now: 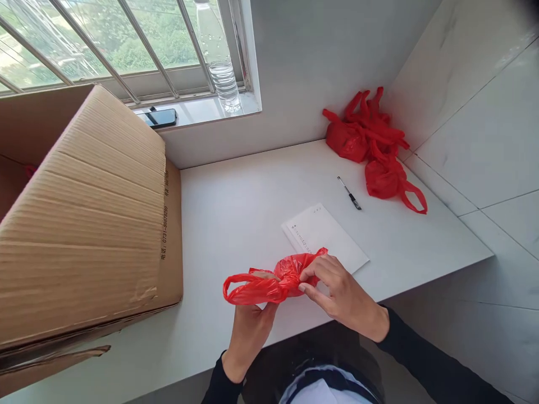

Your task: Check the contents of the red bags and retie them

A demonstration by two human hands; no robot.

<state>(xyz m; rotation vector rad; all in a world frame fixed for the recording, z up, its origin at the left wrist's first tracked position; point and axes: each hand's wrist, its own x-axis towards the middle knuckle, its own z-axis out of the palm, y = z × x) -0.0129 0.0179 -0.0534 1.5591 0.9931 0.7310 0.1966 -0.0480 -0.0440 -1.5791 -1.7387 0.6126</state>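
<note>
hands (295, 303) gripping red bag (273, 279), between them

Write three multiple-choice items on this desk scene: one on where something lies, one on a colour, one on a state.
1. Where does the pen lie?
A. on the windowsill
B. on the table, between the paper and the far red bags
C. inside the cardboard box

2. What colour is the plastic bag in the hands?
A. red
B. blue
C. white

3. How is that bag held?
A. lying untouched
B. pinched by one hand only
C. gripped by both hands

Answers:
1 B, it rests on the white table past the paper, near the red bags.
2 A, it is bright red.
3 C, the left hand and right hand both grasp it.
</note>
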